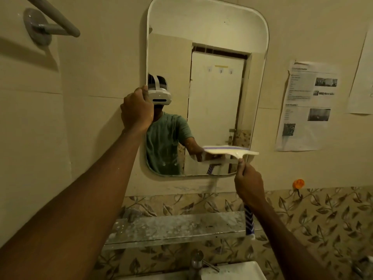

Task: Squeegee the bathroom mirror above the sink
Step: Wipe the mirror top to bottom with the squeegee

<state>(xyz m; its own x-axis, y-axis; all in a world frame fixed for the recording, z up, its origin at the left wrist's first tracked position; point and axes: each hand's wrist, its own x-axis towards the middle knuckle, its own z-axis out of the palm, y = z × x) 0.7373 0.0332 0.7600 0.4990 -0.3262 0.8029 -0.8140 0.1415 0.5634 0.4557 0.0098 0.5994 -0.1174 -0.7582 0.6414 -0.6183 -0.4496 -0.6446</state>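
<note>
The left hand (137,110) clasps the mirror's (214,33) left edge. The right hand's (249,184) grip is closed round the squeegee (230,151), its blade against the lower right glass.

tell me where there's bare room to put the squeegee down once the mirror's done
The glass shelf below the mirror looks bare from its left end to the squeegee handle. The sink rim is tighter, beside the tap.

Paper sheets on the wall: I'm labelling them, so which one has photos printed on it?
The printed paper sheet just right of the white-framed mirror; it shows dark photos and text. The other paper sheet, at the frame's right edge, looks blank.
</note>
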